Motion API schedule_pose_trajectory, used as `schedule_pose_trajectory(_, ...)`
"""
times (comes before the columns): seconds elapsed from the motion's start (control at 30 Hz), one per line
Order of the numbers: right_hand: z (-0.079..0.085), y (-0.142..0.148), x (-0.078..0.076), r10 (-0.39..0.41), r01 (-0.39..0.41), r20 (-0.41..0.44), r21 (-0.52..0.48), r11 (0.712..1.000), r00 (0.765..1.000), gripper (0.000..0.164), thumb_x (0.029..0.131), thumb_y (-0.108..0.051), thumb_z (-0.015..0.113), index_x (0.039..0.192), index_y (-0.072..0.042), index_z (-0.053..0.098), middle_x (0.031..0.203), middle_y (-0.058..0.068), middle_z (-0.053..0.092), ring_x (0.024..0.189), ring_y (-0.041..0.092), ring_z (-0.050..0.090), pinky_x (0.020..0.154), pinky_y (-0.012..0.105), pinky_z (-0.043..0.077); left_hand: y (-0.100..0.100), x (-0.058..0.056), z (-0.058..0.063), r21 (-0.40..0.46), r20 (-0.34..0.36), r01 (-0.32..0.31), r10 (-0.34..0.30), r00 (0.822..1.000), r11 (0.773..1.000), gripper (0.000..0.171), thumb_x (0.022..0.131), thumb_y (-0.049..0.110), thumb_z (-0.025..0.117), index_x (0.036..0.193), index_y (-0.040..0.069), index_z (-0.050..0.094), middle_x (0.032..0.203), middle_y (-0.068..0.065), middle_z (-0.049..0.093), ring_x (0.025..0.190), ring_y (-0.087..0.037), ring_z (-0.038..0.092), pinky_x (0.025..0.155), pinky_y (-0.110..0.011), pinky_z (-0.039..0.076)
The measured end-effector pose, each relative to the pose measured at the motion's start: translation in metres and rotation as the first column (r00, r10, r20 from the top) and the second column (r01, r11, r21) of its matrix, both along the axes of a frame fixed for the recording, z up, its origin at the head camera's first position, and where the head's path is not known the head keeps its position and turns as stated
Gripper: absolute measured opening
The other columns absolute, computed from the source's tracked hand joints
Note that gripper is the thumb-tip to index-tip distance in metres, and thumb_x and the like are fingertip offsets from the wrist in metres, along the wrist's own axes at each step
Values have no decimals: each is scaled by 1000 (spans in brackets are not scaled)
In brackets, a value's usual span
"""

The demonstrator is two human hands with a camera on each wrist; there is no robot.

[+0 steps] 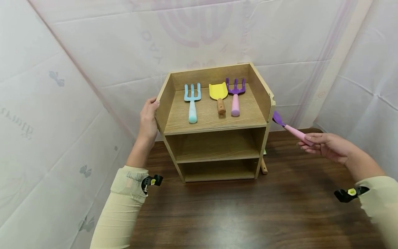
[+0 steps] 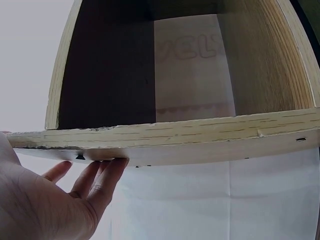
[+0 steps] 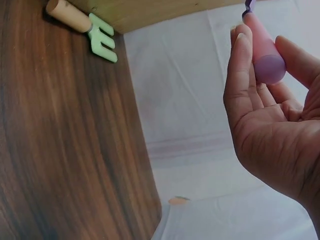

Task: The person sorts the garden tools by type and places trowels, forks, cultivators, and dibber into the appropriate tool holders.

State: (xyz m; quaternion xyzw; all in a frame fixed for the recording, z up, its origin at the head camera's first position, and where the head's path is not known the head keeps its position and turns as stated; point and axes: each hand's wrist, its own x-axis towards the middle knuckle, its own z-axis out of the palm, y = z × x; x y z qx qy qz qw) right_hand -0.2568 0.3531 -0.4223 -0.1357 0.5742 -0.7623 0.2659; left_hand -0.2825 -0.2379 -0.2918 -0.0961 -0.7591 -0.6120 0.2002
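Note:
A wooden shelf unit [image 1: 217, 160] stands on the table, its top tray holding a light-blue hand fork [image 1: 192, 107], a yellow shovel [image 1: 218, 91] and a purple fork with a pink handle [image 1: 235, 103]. My left hand [image 1: 148, 119] is at the unit's upper left side; in the left wrist view its extended fingers [image 2: 104, 182] touch the outer face of the side panel. With thumb and fingers, my right hand [image 1: 331, 147] pinches the pink handle end of a small purple-bladed trowel [image 1: 295, 132]. The blade points toward the unit's right side, which partly overlaps it in the head view.
A light-green hand fork [image 3: 102, 40] with a wooden handle lies on the dark wooden table [image 1: 230, 214], right beside the unit. White printed sheeting [image 1: 124, 41] hangs behind and at both sides. The unit's two lower compartments face forward.

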Motion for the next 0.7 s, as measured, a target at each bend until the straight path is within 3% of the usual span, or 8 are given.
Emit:
schedule_pose_trajectory(0.27, 18, -9, 2, 64, -76, -73, -186, 980, 995, 48, 113, 5, 26, 130, -4, 70, 126, 15, 78, 115, 20, 77, 100, 28, 61, 1, -1, -2, -4, 11, 6, -6, 1000, 1000, 51, 108, 37, 39, 145, 7, 58, 116, 3, 60, 98, -14, 59, 85, -29, 49)
schedule_pose_trajectory(0.47, 34, -19, 3, 76, -103, -120, -233, 967, 990, 49, 114, 3, 23, 134, 0, 67, 128, 15, 77, 114, 19, 77, 101, 28, 60, 1, 0, -1, -2, 10, 2, -2, 1000, 1000, 51, 108, 36, 39, 144, 7, 58, 118, 3, 59, 100, -15, 58, 86, -30, 48)
schedule_pose_trajectory(0.7, 50, -28, 6, 123, -173, -173, -320, 931, 977, 53, 114, 2, 17, 140, 5, 63, 132, 19, 75, 115, 21, 78, 100, 29, 61, -1, 1, 0, -11, 10, -6, 6, 1000, 1000, 51, 108, 37, 38, 144, 7, 59, 118, 2, 60, 100, -14, 58, 86, -30, 49)
